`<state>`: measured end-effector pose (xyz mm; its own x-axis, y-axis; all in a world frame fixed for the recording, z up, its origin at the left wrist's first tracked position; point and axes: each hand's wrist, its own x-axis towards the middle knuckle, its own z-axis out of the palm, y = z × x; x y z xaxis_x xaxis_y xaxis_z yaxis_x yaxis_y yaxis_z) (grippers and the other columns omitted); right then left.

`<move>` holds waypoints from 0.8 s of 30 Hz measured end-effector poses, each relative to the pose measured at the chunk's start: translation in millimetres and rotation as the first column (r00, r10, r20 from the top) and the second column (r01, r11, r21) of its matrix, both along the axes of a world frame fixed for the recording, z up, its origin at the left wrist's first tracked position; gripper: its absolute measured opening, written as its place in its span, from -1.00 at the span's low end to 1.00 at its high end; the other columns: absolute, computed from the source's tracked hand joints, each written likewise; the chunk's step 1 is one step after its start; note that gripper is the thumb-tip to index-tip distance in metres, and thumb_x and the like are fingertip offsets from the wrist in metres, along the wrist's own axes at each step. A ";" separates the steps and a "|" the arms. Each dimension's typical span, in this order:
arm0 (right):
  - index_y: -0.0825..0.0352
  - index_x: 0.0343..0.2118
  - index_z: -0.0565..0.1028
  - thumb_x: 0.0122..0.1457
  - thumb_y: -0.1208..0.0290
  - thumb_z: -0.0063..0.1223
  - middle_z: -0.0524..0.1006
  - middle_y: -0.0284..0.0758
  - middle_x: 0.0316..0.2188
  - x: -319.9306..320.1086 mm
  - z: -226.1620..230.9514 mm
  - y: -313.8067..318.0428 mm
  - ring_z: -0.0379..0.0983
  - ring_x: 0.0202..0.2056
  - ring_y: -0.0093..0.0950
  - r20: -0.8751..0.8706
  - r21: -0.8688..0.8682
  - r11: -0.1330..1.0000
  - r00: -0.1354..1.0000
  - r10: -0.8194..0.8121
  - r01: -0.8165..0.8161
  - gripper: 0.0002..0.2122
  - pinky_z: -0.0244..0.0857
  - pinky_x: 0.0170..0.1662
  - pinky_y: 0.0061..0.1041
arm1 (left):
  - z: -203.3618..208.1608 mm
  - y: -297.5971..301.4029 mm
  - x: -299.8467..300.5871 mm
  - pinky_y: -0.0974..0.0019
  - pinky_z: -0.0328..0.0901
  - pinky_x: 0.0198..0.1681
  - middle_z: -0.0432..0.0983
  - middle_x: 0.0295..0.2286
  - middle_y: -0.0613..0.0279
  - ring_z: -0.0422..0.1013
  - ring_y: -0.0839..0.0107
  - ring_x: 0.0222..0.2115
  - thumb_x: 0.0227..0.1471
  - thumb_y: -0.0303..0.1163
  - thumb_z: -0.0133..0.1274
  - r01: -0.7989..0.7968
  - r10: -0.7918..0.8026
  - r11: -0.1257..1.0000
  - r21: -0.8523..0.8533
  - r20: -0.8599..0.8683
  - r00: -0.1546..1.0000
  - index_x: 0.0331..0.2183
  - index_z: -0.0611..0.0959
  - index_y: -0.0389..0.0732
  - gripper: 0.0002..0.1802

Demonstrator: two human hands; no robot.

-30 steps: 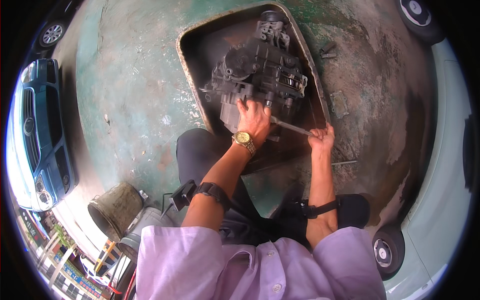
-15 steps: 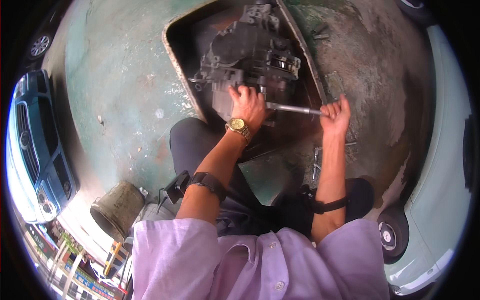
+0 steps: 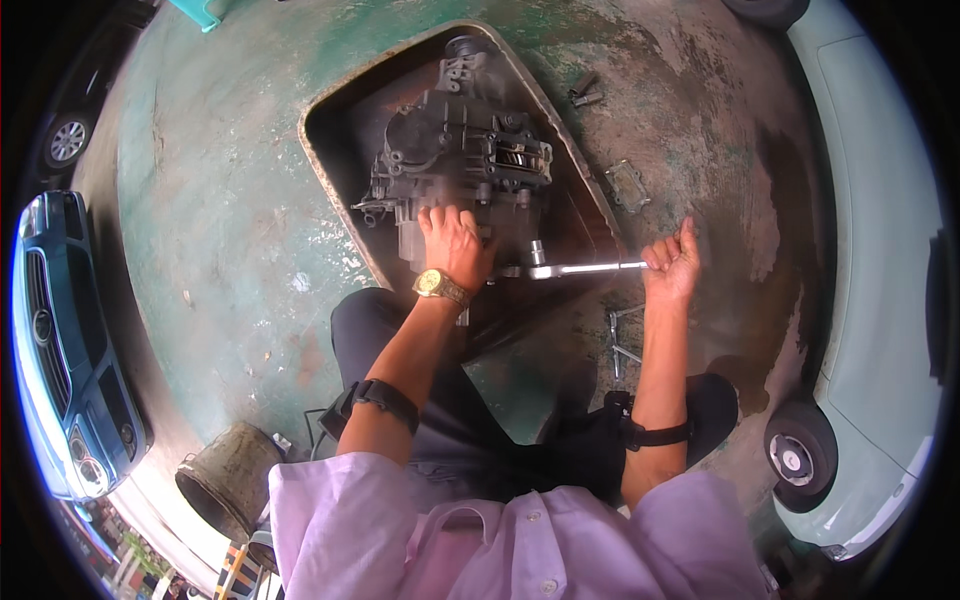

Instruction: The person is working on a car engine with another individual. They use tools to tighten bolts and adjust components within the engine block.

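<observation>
A dark grey gearbox [image 3: 440,140] lies in a rusty-rimmed tray [image 3: 345,210]. My left hand [image 3: 455,245] rests on its near side, the fingers bent over the casing and slightly apart; a gold watch [image 3: 432,282] is on that wrist. My right hand [image 3: 671,265] is closed round the handle end of a ratchet wrench [image 3: 590,268], thumb sticking up. The wrench lies level across the tray's right edge. A shiny socket [image 3: 537,252] on its head points away from me, apart from the gearbox's bolts as far as I can tell.
Right of the tray, a flat metal plate [image 3: 627,187] and small metal parts [image 3: 584,92] lie on the floor. Other hand tools [image 3: 616,345] lie beside my right forearm. A dirty bucket [image 3: 228,480] lies tipped at lower left. Cars [image 3: 75,330] flank both sides.
The ratchet wrench has come back toward me, its socket now away from the gearbox. My left hand stays on the casing. The view has shifted, showing more of the tray's far end.
</observation>
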<state>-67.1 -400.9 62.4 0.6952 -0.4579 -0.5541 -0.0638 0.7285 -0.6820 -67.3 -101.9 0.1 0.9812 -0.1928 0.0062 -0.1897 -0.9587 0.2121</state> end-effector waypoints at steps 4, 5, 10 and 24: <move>0.14 -0.52 0.30 0.27 0.13 0.08 0.00 -0.58 -0.77 -8.1 1.9 3.7 -0.14 -0.77 -0.68 0.065 0.073 0.995 0.996 -0.066 0.061 -0.69 -0.17 -0.67 -0.61 | -10.2 4.2 -2.0 -0.16 0.10 0.08 0.39 -0.30 -0.09 0.27 -0.08 -0.16 -0.08 -0.20 0.19 -0.042 0.085 0.953 -0.299 0.134 0.987 -0.39 0.49 -0.31 -0.63; 0.15 -0.52 0.29 0.27 0.12 0.07 0.00 -0.58 -0.78 -7.9 2.3 3.0 -0.14 -0.77 -0.68 0.081 0.092 0.994 0.994 -0.071 0.064 -0.68 -0.17 -0.68 -0.61 | -12.2 5.4 -1.3 -0.15 0.11 0.05 0.38 -0.31 -0.11 0.27 -0.09 -0.17 -0.09 -0.24 0.18 -0.059 0.130 0.922 -0.383 0.162 0.978 -0.40 0.48 -0.31 -0.66; 0.17 -0.51 0.29 0.27 0.08 0.06 -0.01 -0.57 -0.80 -1.1 -21.5 3.9 -0.14 -0.78 -0.68 0.050 0.219 0.966 0.987 -0.152 0.138 -0.67 -0.16 -0.67 -0.62 | -10.0 8.4 -1.6 -0.13 0.13 -0.02 0.39 -0.37 -0.12 0.28 -0.10 -0.24 -0.06 -0.11 0.14 0.000 0.074 0.936 -0.352 0.196 0.978 -0.42 0.48 -0.32 -0.58; 0.19 -0.53 0.31 0.28 0.05 0.00 -0.01 -0.58 -0.78 -4.4 -143.6 34.8 -0.12 -0.77 -0.67 -0.070 0.626 0.754 0.978 -0.199 0.198 -0.64 -0.13 -0.65 -0.62 | 12.2 5.0 -0.6 -0.13 0.13 -0.01 0.40 -0.40 -0.02 0.30 -0.05 -0.24 -0.33 0.00 0.38 0.095 -0.065 0.969 -0.226 0.136 0.989 -0.46 0.55 -0.25 -0.45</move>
<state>-71.5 -366.1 -81.2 0.6284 -0.1362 -0.7659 0.1306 0.9890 -0.0688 -67.9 -96.9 12.3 0.9510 -0.2490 0.1832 -0.3032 -0.8669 0.3957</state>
